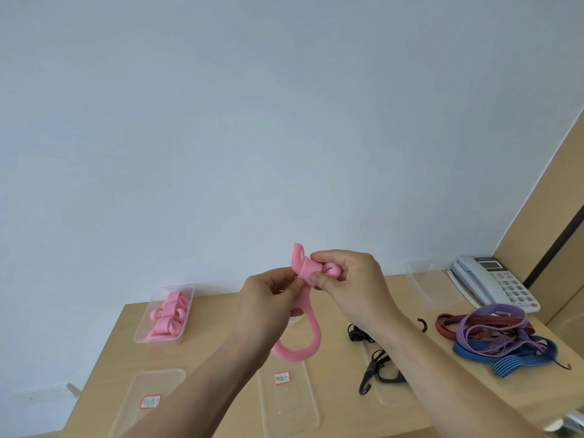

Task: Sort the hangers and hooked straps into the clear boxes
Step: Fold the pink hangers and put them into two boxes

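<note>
The springy pink hanger (311,338), held in the air above the middle of the desk (215,314), could slip, unfold and drop into the wrong clear box (294,412) if either pinch loosens, as the left hand (268,295) and right hand (350,279), raised close together, pinch its upper end between curled fingers and thumbs.

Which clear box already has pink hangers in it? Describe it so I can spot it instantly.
Start at the wooden table against the pale wall and go to its far left corner. A clear box sits there, next to the wall. It is the only box filled with pink hangers; the nearer clear box in front of it shows only a red-bordered label.
</note>
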### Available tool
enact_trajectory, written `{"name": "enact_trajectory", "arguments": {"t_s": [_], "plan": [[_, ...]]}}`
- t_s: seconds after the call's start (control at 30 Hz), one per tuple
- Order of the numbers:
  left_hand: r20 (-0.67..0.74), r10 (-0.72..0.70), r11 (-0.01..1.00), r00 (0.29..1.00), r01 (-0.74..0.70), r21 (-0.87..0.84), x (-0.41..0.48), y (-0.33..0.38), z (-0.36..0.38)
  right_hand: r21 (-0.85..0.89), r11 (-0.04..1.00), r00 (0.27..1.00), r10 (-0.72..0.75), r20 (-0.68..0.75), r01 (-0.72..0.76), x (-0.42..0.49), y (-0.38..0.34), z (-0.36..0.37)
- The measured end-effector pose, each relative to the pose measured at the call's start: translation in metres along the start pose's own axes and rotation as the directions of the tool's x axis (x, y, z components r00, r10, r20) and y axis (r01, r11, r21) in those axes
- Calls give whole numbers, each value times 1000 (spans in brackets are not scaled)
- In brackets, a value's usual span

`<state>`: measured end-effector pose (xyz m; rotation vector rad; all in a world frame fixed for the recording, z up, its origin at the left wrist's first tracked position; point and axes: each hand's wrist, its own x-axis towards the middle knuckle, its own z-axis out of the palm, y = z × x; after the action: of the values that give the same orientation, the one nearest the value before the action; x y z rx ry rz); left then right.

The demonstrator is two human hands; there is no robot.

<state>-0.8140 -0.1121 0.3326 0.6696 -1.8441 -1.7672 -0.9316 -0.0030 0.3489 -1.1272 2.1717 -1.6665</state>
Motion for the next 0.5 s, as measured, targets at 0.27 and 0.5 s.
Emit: {"name": "enact_trajectory", "arguments": {"t_s": [0.27, 0.5], "plan": [[24, -118, 990, 993, 120, -79, 0, -2, -9, -81, 996, 999, -49, -3, 48, 4, -3, 2], [155, -194, 952, 969, 224, -208, 1, -4, -22, -138, 977, 983, -174, -60, 164, -1, -3, 8]]}}
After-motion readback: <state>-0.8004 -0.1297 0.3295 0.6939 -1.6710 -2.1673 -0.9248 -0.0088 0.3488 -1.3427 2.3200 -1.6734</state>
